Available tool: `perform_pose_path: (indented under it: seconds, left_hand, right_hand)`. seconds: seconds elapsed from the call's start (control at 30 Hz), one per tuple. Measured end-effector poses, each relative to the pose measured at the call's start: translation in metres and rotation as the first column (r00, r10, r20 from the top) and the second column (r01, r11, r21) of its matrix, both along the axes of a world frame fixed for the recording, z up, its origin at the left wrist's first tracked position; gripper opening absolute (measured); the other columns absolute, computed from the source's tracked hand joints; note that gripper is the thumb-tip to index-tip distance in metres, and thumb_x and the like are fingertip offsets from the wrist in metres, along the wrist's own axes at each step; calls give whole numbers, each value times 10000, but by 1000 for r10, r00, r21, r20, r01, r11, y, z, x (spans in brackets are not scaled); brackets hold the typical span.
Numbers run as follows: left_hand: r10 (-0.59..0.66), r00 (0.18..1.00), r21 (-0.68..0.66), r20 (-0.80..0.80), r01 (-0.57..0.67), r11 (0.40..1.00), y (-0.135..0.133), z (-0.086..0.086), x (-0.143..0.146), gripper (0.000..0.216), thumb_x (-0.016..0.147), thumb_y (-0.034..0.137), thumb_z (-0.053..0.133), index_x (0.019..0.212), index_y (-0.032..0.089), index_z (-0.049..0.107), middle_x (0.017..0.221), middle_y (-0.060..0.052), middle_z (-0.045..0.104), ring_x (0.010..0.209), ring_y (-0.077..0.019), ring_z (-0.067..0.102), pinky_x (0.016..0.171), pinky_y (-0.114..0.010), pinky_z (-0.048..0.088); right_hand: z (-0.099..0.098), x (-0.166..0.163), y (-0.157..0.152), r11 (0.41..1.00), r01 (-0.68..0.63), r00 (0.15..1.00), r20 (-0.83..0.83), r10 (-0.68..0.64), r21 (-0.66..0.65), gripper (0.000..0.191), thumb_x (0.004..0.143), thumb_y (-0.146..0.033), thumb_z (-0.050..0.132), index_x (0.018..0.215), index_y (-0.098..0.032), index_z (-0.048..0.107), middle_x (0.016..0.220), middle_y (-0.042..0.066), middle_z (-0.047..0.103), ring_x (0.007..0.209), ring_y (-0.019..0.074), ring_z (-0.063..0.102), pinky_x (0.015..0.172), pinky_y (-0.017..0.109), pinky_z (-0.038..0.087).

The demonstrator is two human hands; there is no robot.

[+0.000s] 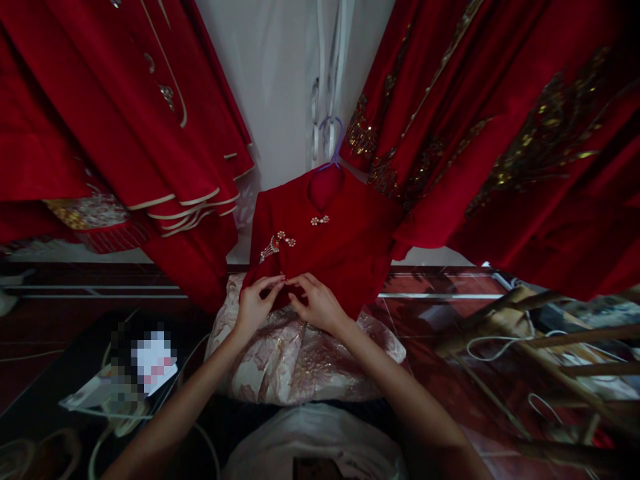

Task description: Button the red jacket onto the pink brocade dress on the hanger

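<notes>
A red jacket (pixel 325 260) with a round neck opening hangs in front of me on a purple hanger (pixel 336 150). A jewelled clasp (pixel 320 220) sits below its neck, and a beaded ornament (pixel 273 245) is on its left side. My left hand (pixel 257 303) pinches the jacket's front opening, thumb against fingers. My right hand (pixel 315 300) meets it there with its fingertips, fingers bent. Whatever small piece lies between the fingertips is too small to make out. Beneath both hands a pale brocade cloth (pixel 300 360) with a floral pattern covers my lap.
Red garments with pale piping (pixel 125 120) hang at left; gold-beaded red garments (pixel 500 147) hang at right. A dark tabletop (pixel 45 400) at lower left carries a blurred-out packet (pixel 154 363). A wooden rack (pixel 575 370) with white cords stands at lower right.
</notes>
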State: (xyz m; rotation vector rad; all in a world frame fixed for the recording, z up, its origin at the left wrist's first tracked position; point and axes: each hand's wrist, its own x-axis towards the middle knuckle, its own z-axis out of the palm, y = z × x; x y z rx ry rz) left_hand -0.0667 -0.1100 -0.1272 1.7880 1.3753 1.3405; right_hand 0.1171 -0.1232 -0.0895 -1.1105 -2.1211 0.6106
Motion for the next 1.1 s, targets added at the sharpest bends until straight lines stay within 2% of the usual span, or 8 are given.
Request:
perform_pose_path:
  seconds: [0.17,0.37,0.67,0.87,1.1]
  left_hand:
    - [-1,1000,9,10,1,1000,0,-2,1,272,858,376,596,1033,205,714,1048,-53,729,964,-197,680,905,-341,535]
    - [7,1000,10,-21,-7,1000,-1,2,1,244,871,356,584,1016,210,714,1034,-42,728,972,-186,670,927,-332,514]
    - [-1,998,20,-68,3,1000,-2,4,1,234,886,328,552,1028,218,702,1045,-39,722,976,-185,668,929,-333,507]
    - [-36,981,60,-189,48,997,8,6,-3,227,899,315,524,1014,230,700,1045,-38,720,989,-193,661,926,-341,497]
    - [-51,927,167,-372,121,979,15,21,-5,189,895,261,513,994,228,670,995,-44,671,959,-190,618,907,-340,466]
  right_hand:
    - [2,2,-1,1000,-5,998,68,6,-18,357,897,-266,517,1249,-213,552,1174,84,568,849,137,633,808,301,546]
    - [1,4,-1,999,-32,996,86,33,-9,386,906,-282,505,1280,-192,541,1205,102,555,932,158,624,834,312,540]
    - [8,7,-2,998,-57,989,138,59,-17,413,925,-296,485,1322,-187,518,1223,122,550,861,151,633,794,315,545]
    - [6,6,0,999,-45,990,133,48,-22,417,927,-286,474,1322,-163,521,1254,138,553,900,167,642,805,329,551]
    - [1,6,5,1000,-18,996,90,18,-1,394,928,-282,476,1305,-182,531,1227,119,577,990,182,634,862,339,542]
